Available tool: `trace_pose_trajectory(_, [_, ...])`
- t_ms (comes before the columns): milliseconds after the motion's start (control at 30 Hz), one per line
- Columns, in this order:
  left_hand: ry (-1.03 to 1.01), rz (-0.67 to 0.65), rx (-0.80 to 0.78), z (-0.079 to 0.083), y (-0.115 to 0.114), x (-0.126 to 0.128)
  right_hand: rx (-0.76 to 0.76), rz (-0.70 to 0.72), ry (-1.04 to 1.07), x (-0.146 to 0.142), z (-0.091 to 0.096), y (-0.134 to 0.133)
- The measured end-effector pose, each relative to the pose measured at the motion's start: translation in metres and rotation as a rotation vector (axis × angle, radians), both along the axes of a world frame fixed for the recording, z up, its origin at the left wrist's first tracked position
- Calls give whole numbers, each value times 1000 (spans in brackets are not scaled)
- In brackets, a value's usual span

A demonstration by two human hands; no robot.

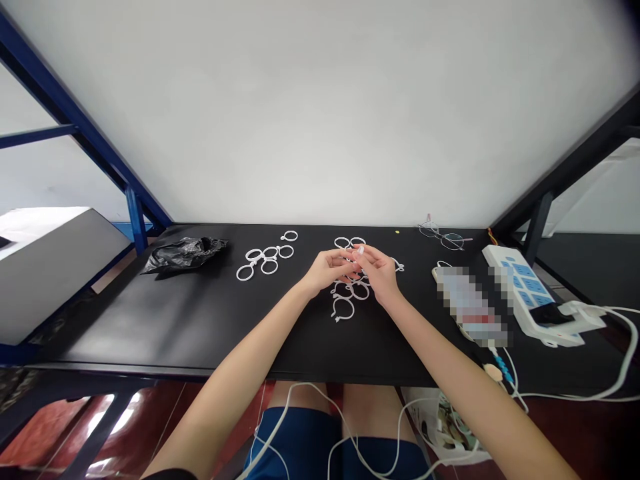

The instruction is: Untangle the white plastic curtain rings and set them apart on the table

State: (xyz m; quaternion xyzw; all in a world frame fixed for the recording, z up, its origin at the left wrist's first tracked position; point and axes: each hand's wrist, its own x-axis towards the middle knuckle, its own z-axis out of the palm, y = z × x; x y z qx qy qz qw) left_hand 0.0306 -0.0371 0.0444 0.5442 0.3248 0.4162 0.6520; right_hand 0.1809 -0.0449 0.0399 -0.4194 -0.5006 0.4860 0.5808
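Note:
My left hand (pixel 327 270) and my right hand (pixel 377 270) meet fingertip to fingertip above a loose group of white plastic rings. Both are closed in a pinch on a white ring, most of it hidden by the fingers; a small white bit shows at the right fingertips. Below them lies an opened ring (pixel 353 311) with its clasp ends apart, beside another white ring (pixel 361 298). Further rings stick out behind the hands. To the left, a second group of white rings (pixel 269 274) lies flat, with their clasps closed.
On the black table (pixel 200 320) lie a crumpled black plastic bag (pixel 185 255) at left and eyeglasses (pixel 453 241) at back right. A phone (pixel 470 307) with a charging cable and a white power strip (pixel 525 287) sit at right. White cables hang over my lap.

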Motion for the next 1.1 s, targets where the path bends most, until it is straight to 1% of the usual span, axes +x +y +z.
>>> trace_pose_trajectory(133, [5, 1, 2, 1, 0, 0, 8, 3, -5, 1, -1, 1])
trace_pose_trajectory(400, [-18, 1, 58, -2, 2, 1, 12, 15, -25, 2, -2, 1])
trace_pose_trajectory(667, [-8, 5, 24, 0, 1, 0, 7, 11, -47, 2, -2, 1])
trace_pose_trajectory(900, [-8, 12, 30, -3, 2, 0, 17, -7, -68, 2, -2, 2])
trace_pose_trajectory(1100, [-13, -7, 45, -4, 2, -1, 3, 2, -65, 2, -2, 1])
